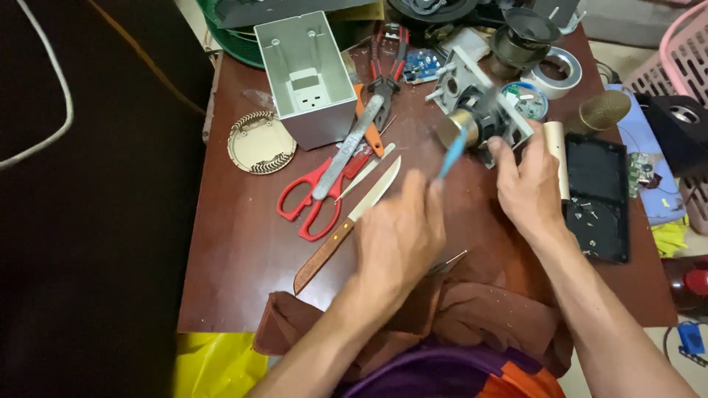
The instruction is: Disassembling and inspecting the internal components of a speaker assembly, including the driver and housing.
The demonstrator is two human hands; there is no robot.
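Note:
My left hand (402,236) is closed around a thin tool with a blue handle (452,153), whose tip points up at a small motor-like assembly (476,110) with a brass-coloured cylinder and a pale metal frame. My right hand (527,184) grips that assembly from the right and holds it tilted above the brown wooden table (243,250). The blue tool is blurred. Just left of my left hand lies a knife (346,225) with a wooden handle.
Red scissors (317,195), a metal file, red-handled pliers (387,70) and an open grey box (306,74) lie to the left. A round vented disc (259,142), a tape roll (558,71), a black panel (596,195) and a pink basket (682,55) surround them. Brown cloth (472,309) drapes the near edge.

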